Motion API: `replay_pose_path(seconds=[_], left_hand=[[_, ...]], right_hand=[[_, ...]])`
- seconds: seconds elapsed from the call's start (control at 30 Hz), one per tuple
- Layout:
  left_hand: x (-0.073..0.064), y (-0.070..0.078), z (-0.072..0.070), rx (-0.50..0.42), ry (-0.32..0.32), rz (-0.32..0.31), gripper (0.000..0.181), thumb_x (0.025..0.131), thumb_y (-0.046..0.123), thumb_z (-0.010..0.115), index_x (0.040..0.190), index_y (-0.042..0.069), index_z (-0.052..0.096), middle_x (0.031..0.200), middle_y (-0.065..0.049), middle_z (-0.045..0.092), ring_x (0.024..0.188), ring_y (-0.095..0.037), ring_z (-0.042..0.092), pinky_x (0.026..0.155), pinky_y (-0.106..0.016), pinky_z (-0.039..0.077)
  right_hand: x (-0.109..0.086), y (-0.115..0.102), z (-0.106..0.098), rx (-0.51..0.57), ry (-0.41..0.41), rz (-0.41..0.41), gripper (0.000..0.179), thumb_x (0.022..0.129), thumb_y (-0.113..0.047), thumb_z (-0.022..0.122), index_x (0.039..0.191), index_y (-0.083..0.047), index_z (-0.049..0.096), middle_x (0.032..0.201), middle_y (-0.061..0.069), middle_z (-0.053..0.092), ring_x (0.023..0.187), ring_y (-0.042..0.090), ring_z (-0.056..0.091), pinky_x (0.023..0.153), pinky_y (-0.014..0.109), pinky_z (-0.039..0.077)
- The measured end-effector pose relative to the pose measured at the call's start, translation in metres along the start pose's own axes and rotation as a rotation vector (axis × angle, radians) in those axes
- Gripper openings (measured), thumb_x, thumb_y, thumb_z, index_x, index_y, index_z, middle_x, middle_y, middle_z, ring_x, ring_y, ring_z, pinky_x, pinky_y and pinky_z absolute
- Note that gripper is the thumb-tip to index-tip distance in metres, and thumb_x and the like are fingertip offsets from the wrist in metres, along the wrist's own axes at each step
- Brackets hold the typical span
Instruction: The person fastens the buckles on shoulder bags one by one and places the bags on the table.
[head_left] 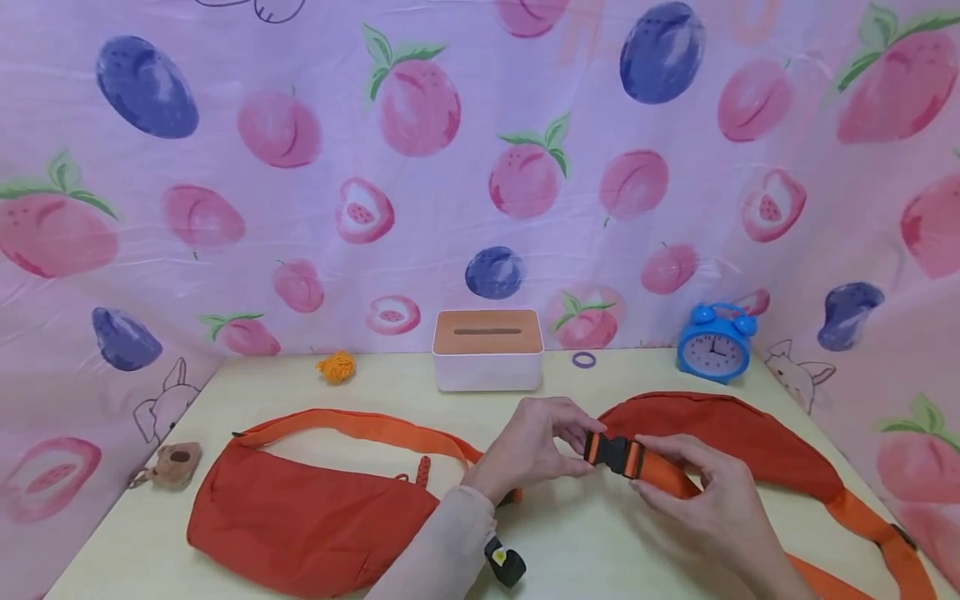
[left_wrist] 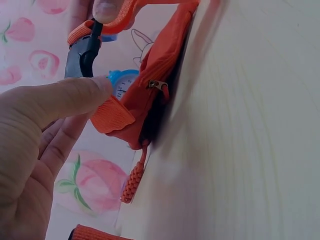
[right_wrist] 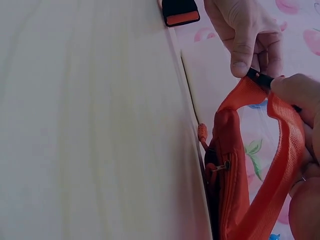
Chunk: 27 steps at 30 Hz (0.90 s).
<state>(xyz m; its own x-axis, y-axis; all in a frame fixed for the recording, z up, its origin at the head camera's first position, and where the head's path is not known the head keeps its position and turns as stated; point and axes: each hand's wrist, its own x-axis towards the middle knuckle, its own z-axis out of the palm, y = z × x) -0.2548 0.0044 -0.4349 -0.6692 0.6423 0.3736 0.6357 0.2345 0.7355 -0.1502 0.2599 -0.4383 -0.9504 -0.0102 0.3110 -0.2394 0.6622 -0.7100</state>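
A black side-release buckle point(head_left: 613, 452) joins two orange strap ends above the table, between both hands. My left hand point(head_left: 534, 446) pinches its left end between thumb and fingers. At the other end, my right hand point(head_left: 708, 483) holds the orange strap point(head_left: 667, 475) close by the buckle. In the left wrist view, the left thumb lies against the buckle point(left_wrist: 82, 55). This strap belongs to the red waist bag point(head_left: 750, 433) lying behind the right hand. Its zipper pull point(left_wrist: 159, 86) shows in the left wrist view.
A second red bag point(head_left: 315, 517) lies at the left, partly behind my left sleeve, with a black buckle point(head_left: 506, 562) beside it. Along the back stand a tissue box point(head_left: 487, 371) and a blue alarm clock point(head_left: 714, 354). A purple ring point(head_left: 583, 359), yellow bundle point(head_left: 337, 367) and brown plush point(head_left: 176, 465) lie about.
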Motion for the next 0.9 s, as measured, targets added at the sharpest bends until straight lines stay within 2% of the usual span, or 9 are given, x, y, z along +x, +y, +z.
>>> replay_pose_path(seconds=[0.13,0.33,0.57,0.67,0.77,0.9], left_hand=[[0.001,0.004,-0.001,-0.023,-0.013,0.004,0.047,0.081,-0.004,0.098,0.124,0.007,0.084,0.105,-0.001,0.079,0.084,0.002,0.074,0.088,-0.016,0.060],[0.000,0.004,-0.004,0.013,0.012,0.021,0.047,0.081,-0.006,0.097,0.123,0.009,0.083,0.104,-0.001,0.080,0.085,0.002,0.075,0.089,-0.016,0.060],[0.002,0.001,-0.004,0.033,0.010,0.042,0.047,0.080,-0.005,0.098,0.122,0.009,0.081,0.104,0.002,0.080,0.086,0.000,0.076,0.088,-0.015,0.060],[0.003,0.002,-0.005,0.041,-0.012,0.048,0.048,0.080,-0.006,0.097,0.123,0.007,0.080,0.102,0.001,0.080,0.085,-0.001,0.075,0.086,-0.015,0.061],[0.002,0.004,-0.008,0.080,-0.059,0.028,0.048,0.085,-0.007,0.093,0.128,0.007,0.079,0.108,-0.002,0.080,0.089,-0.004,0.075,0.086,-0.017,0.061],[0.001,0.005,-0.016,0.169,-0.086,-0.013,0.052,0.093,-0.005,0.086,0.141,0.013,0.074,0.122,0.001,0.079,0.103,-0.007,0.074,0.094,-0.023,0.062]], right_hand=[[0.000,0.000,0.001,-0.003,0.001,0.012,0.053,0.086,-0.028,0.100,0.135,-0.033,0.079,0.121,-0.013,0.080,0.111,0.019,0.068,0.091,0.022,0.059],[0.003,-0.005,0.007,-0.037,0.015,-0.050,0.053,0.083,-0.019,0.102,0.130,-0.027,0.077,0.115,-0.013,0.081,0.100,0.014,0.072,0.089,0.026,0.062],[0.005,-0.007,0.008,-0.046,0.010,-0.053,0.054,0.082,-0.012,0.101,0.128,-0.025,0.074,0.112,-0.014,0.079,0.099,0.015,0.071,0.089,0.027,0.062],[0.005,-0.006,0.008,-0.040,-0.016,-0.032,0.054,0.084,-0.013,0.100,0.129,-0.026,0.072,0.111,-0.013,0.078,0.099,0.017,0.070,0.088,0.029,0.062],[0.004,-0.005,0.007,-0.021,-0.069,-0.004,0.055,0.085,-0.017,0.100,0.129,-0.028,0.070,0.111,-0.012,0.077,0.101,0.017,0.069,0.088,0.029,0.061],[0.003,-0.004,0.006,0.028,-0.159,-0.044,0.050,0.086,-0.032,0.099,0.125,-0.031,0.069,0.110,-0.011,0.075,0.101,0.018,0.068,0.086,0.030,0.059]])
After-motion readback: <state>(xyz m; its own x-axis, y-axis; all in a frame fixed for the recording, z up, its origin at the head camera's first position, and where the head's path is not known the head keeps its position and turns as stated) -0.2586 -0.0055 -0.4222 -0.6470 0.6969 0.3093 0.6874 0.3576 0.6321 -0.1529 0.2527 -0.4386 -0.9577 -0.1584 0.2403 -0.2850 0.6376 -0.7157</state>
